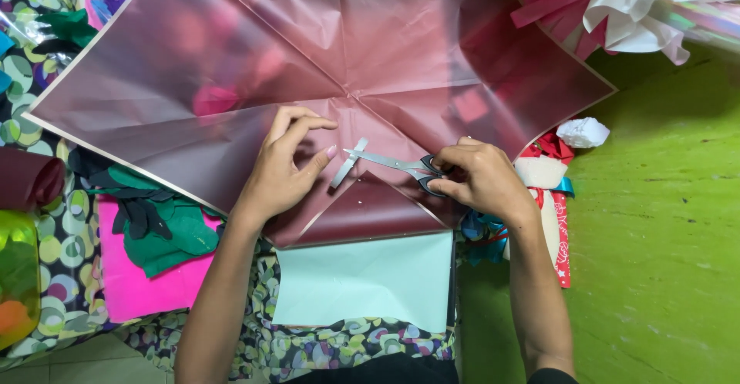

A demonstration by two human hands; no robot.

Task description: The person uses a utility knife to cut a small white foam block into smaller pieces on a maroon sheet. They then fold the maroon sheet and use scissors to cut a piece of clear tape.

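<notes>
A large translucent dark-pink wrapping sheet [324,52] with fold creases lies spread in front of me. My right hand [482,180] holds black-handled scissors [385,162] with the blades apart, pointing left at the sheet's lower part. My left hand [285,168] rests on the sheet just left of the blades, pinching the sheet between thumb and fingers. A folded flap of the same pink sheet [370,210] lies below the scissors.
A pale mint paper sheet [370,280] lies below the pink one. Bright pink paper [139,284], green and black felt scraps [158,222] and a dark red roll [27,180] are at left. White ribbons [617,6] sit top right, red-white items [547,191] beside my right wrist, green floor [663,237] at right.
</notes>
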